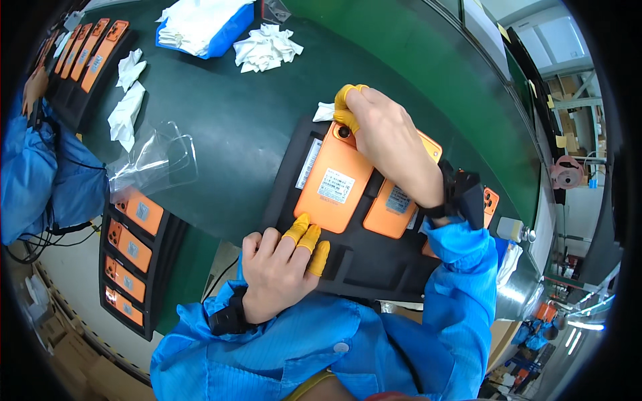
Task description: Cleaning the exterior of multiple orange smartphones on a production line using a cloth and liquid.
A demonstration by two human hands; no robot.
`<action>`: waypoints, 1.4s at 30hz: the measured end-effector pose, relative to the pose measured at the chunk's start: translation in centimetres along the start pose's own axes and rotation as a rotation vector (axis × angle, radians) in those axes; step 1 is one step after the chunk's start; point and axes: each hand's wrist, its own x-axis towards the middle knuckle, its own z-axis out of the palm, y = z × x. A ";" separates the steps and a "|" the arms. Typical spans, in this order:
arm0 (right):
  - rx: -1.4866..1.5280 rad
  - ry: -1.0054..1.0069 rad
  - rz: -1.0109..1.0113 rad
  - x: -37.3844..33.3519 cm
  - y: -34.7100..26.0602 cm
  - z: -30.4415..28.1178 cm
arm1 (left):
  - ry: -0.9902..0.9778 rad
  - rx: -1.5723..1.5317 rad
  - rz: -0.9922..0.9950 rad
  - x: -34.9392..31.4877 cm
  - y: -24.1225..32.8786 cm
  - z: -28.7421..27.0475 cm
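Observation:
A large orange phone (334,180) lies back up on a black foam tray (284,200), a white printed label on its back. My left hand (277,271), with yellow finger cots, has its fingers apart, and its fingertips rest on the phone's lower edge. Over the phone's upper end, beside the camera, my right hand (384,130) is closed, fingers curled in yellow cots. A white wipe (324,111) pokes out at its fingertips; most of it is hidden. Beneath my right forearm sits a second orange phone (388,210), partly covered.
Crumpled white wipes (267,49) and a blue box of wipes (207,33) stand at the far side of the green table. Clear plastic (157,160) lies left. More trays of orange phones (134,244) are at left, beside another person's blue sleeve (63,174).

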 end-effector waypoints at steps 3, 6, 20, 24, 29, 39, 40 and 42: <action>0.007 0.010 -0.018 -0.7 -0.6 0.1 | 0.002 -0.006 -0.005 0.0 -0.1 0.3; 0.064 0.007 -0.032 -0.8 -0.3 0.5 | -0.006 -0.009 -0.008 0.2 -0.2 0.4; 0.140 -0.014 0.055 -0.4 0.6 0.2 | -0.019 -0.013 -0.030 0.2 0.0 0.3; 0.116 0.003 0.004 -0.7 -0.3 0.0 | -0.019 -0.015 -0.025 0.1 -0.1 0.1; 0.161 0.021 0.027 -0.7 0.1 0.2 | -0.016 -0.012 -0.026 0.2 0.0 0.3; 0.222 0.114 0.203 -1.0 -0.5 0.8 | 0.038 -0.007 -0.013 0.2 -0.1 0.6; 0.197 0.069 0.133 -1.2 -0.6 0.5 | 0.032 -0.017 -0.019 0.2 0.0 0.6; 0.171 0.025 0.067 -1.3 -0.7 0.4 | 0.024 -0.010 -0.019 0.2 0.0 0.5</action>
